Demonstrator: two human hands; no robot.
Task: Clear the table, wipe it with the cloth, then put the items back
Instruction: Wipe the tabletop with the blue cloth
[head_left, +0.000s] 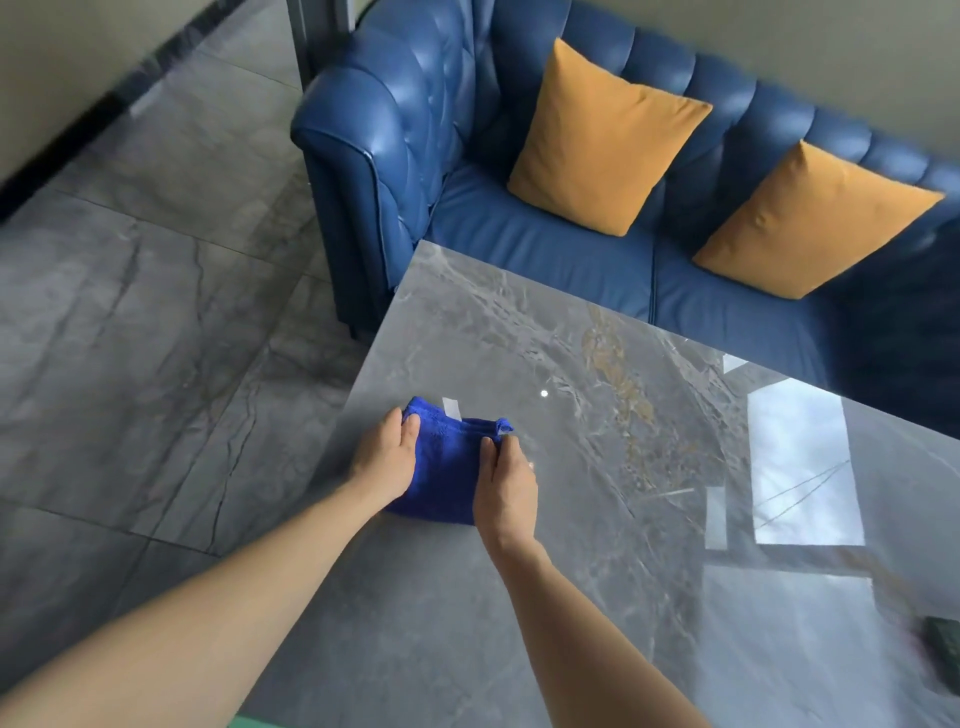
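A folded blue cloth (448, 470) lies on the glossy grey marble table (597, 519) near its left edge. My left hand (384, 457) grips the cloth's left side, fingers curled over its top corner. My right hand (506, 480) holds the cloth's right side, thumb and fingers pinching its upper right corner. A small white label (452, 407) sticks out at the cloth's far edge. Both forearms reach in from the bottom of the view.
A blue leather sofa (415, 156) with two orange cushions (602, 140) stands right behind the table's far edge. A dark green object (943, 644) lies at the table's right edge, partly cut off. Grey tiled floor (156, 312) spreads to the left.
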